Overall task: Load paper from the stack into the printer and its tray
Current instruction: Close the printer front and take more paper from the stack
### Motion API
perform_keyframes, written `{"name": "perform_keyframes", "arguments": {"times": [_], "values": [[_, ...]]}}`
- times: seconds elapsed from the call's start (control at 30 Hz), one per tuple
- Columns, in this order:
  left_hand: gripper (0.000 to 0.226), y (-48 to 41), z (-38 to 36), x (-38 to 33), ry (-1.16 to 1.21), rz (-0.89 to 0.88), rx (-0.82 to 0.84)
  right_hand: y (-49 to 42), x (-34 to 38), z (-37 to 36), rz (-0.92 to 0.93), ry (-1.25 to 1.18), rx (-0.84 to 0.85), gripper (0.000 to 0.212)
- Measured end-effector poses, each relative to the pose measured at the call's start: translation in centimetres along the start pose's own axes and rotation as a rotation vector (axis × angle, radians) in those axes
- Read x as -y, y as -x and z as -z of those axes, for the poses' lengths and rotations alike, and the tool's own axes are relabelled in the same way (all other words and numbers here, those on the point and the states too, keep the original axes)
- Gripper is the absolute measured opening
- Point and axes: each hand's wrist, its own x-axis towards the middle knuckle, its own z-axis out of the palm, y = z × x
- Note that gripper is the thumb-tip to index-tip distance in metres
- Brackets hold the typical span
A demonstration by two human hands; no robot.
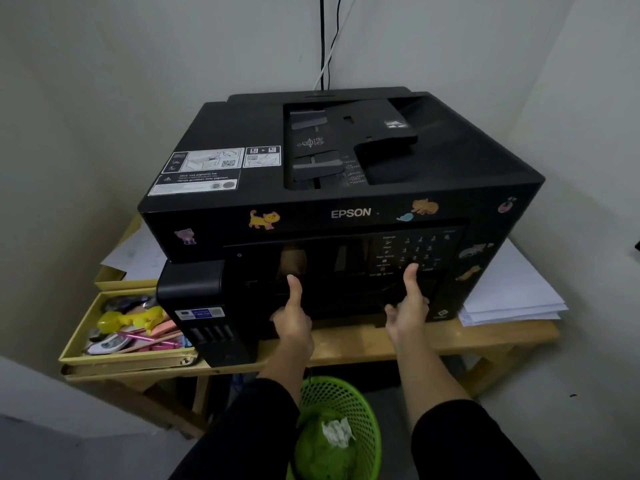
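Observation:
A black Epson printer [346, 188] with animal stickers stands on a wooden table [450, 341]. Both my hands are at its lower front. My left hand [294, 317] has its thumb up against the front panel and its fingers curled under the front edge. My right hand [408, 306] holds the same edge further right, thumb raised near the keypad. The tray itself is hidden in the dark front. A stack of white paper [512, 292] lies on the table to the right of the printer. More white sheets [135, 251] lie at its left.
A yellow box [83, 327] with pens, sticky notes and small items sits left of the printer. A green mesh bin [346, 427] with crumpled paper stands under the table between my arms. Cables [325, 39] run up the wall behind. Walls close in on both sides.

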Motion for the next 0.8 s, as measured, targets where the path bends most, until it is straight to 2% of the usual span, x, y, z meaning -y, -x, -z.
{"name": "perform_keyframes", "arguments": {"times": [0.1,0.2,0.33,0.5,0.67,0.8], "values": [[0.098,0.7,0.7,-0.8,-0.215,0.011,0.068,0.9,1.3,0.3,-0.022,0.186,0.07,0.12],[0.12,0.7,1.2,-0.4,-0.484,-0.043,0.005,1.0,2.4,1.6,-0.014,0.292,0.057,0.104],[0.097,3.0,0.1,1.1,-0.822,-0.059,0.038,1.9,2.7,3.9,-0.02,0.373,0.03,0.098],[0.09,4.8,-3.0,3.4,-1.079,-0.087,0.117,2.5,3.2,6.2,0.07,0.487,-0.09,0.079],[0.069,6.1,-5.9,5.5,-1.298,-0.159,0.241,2.1,5.5,7.9,0.158,0.816,-0.231,0.037],[0.055,7.0,-9.2,7.1,-1.418,-0.24,0.45,1.5,7.6,8.6,0.224,0.984,-0.272,0.039]]}}
